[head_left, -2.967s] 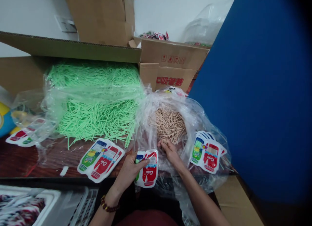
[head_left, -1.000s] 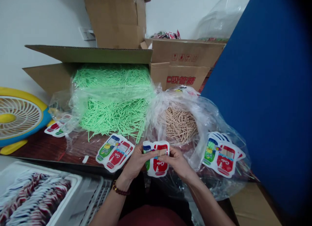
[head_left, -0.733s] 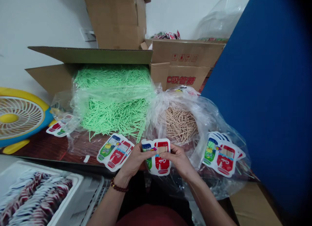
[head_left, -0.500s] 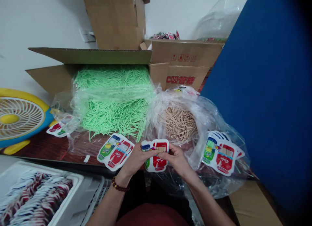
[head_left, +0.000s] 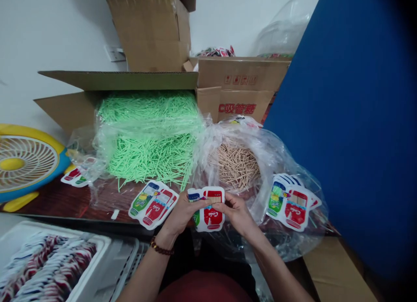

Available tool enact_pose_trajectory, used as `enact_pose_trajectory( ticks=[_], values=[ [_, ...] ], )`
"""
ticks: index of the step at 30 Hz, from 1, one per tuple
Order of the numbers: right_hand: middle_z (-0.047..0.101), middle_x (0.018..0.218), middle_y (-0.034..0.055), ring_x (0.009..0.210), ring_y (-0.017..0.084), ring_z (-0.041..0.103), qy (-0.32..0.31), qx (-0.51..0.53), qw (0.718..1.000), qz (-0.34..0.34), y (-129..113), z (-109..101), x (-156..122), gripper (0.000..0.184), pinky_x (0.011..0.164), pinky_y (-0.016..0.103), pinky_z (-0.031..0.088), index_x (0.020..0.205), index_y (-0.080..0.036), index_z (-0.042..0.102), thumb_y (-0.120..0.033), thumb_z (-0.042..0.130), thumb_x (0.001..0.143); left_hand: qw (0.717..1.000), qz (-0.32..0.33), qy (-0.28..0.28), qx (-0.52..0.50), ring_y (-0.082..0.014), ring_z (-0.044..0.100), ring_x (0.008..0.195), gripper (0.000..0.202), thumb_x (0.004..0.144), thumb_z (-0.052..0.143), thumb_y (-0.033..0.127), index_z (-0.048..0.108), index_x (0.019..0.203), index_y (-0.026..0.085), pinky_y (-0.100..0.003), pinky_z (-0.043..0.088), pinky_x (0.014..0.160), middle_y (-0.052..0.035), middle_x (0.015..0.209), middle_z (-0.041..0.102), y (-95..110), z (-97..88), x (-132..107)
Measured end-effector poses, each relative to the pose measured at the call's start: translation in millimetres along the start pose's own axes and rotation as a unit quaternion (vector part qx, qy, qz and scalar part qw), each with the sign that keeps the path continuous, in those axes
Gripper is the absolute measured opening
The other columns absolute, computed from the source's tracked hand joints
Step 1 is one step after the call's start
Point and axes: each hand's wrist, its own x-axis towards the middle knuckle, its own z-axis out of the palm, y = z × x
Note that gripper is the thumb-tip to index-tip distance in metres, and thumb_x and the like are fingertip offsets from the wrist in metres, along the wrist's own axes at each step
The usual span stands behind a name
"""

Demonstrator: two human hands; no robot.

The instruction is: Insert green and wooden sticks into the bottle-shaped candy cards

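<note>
Between both hands is a soda-bottle-shaped packet [head_left: 214, 217], with a red cola half and a blue-green half; brown sticks show in its upper part. My left hand [head_left: 184, 211] grips its left side, thumb across the front. My right hand [head_left: 237, 213] pinches the right side, thumb pressed near the sticks. Left of the hands lies a small stack of similar packets [head_left: 153, 205]. More packets [head_left: 288, 202], showing green and brown sticks, lie fanned at the right. Loose brown sticks [head_left: 239, 165] lie in an opened plastic bag, and a heap of green sticks [head_left: 153, 156] is behind the left hand.
An opened cardboard box [head_left: 117, 80] stands behind the green sticks. A yellow-blue fan [head_left: 29, 163] is at the left. Below it, a white crate [head_left: 104, 250] holds rows of packets. A blue panel [head_left: 352, 132] borders the right side.
The view has shifted slightly, so the scene sits a little lower and farther left. Both hands keep hold of the same packet, with barely any change in grip.
</note>
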Motion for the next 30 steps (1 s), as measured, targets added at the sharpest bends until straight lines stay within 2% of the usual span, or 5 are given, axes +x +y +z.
enact_pose_trajectory(
  ticks=[9,14,17,27,30],
  values=[
    [0.067,0.077,-0.0012,0.069,0.016,0.061,0.007,-0.026,1.0,-0.003,-4.4,-10.1,-0.3,0.02,0.066,0.028,0.048,0.086,-0.019,0.065,-0.033,0.073,0.074,0.999,0.024,-0.006,0.047,-0.0164,0.063,0.065,0.024,0.068,0.078,0.026,0.073,0.086,0.01,-0.027,0.05,0.065,-0.0054,0.074,0.072,5.2,7.5,0.5],
    [0.063,0.094,0.0038,0.089,0.018,0.059,0.061,-0.201,0.964,-0.166,-49.0,-16.5,4.6,0.01,0.081,0.03,0.044,0.086,-0.021,0.067,-0.03,0.062,0.085,0.994,0.035,-0.009,0.103,-0.0167,0.06,0.063,0.021,0.071,0.076,0.027,0.074,0.082,0.01,-0.026,0.046,0.063,-0.0039,0.069,0.07,8.1,11.0,-0.8],
    [0.063,0.095,0.0056,0.092,0.019,0.059,0.011,-0.289,0.932,-0.22,-69.9,-15.5,10.3,0.015,0.084,0.032,0.043,0.079,-0.02,0.069,-0.027,0.058,0.088,0.991,0.044,0.0,0.126,-0.015,0.056,0.058,0.018,0.07,0.075,0.028,0.074,0.08,0.013,-0.024,0.042,0.058,-0.0011,0.065,0.066,9.9,13.2,-3.4],
    [0.065,0.082,0.0011,0.074,0.014,0.059,-0.154,-0.463,0.855,-0.174,-86.7,-13.1,29.4,0.016,0.07,0.025,0.04,0.078,-0.021,0.072,-0.019,0.058,0.086,0.978,0.08,0.003,0.191,-0.0134,0.05,0.056,0.017,0.071,0.074,0.03,0.067,0.065,0.016,-0.022,0.037,0.054,0.0023,0.06,0.059,14.3,14.3,-6.3],
    [0.064,0.079,0.0003,0.073,0.014,0.058,-0.167,-0.486,0.839,-0.179,-89.0,-12.5,33.6,0.015,0.068,0.024,0.038,0.077,-0.021,0.071,-0.016,0.059,0.084,0.976,0.081,0.017,0.203,-0.0135,0.05,0.055,0.02,0.07,0.074,0.032,0.065,0.064,0.016,-0.021,0.037,0.053,0.0032,0.058,0.058,10.6,12.1,-3.5]
  ],
)
